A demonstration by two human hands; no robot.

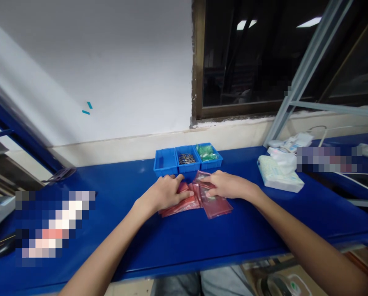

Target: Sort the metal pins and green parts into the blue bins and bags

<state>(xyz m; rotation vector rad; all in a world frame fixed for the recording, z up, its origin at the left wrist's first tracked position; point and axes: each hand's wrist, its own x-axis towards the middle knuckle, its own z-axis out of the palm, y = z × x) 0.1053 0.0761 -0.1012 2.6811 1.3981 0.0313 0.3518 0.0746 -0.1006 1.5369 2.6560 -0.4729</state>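
Several flat, see-through red plastic bags lie on the blue table in front of me, partly overlapping. My left hand [164, 192] is closed over the left pile of red bags [178, 209], its thumb lying across the top. On the right, my right hand [225, 186] grips another red bag [217, 208] between thumb and fingers. That bag fans out toward me, and its inner edge meets the left pile. Part of each pile is hidden beneath the hands.
Behind the hands stand three joined blue bins: a left bin [165, 160], a middle one holding metal screws [186, 158], and a right one with green plastic [207, 153]. A tissue pack [281, 176] sits to the right. Blurred items lie at far left. Metal posts [308, 70] rise at right.
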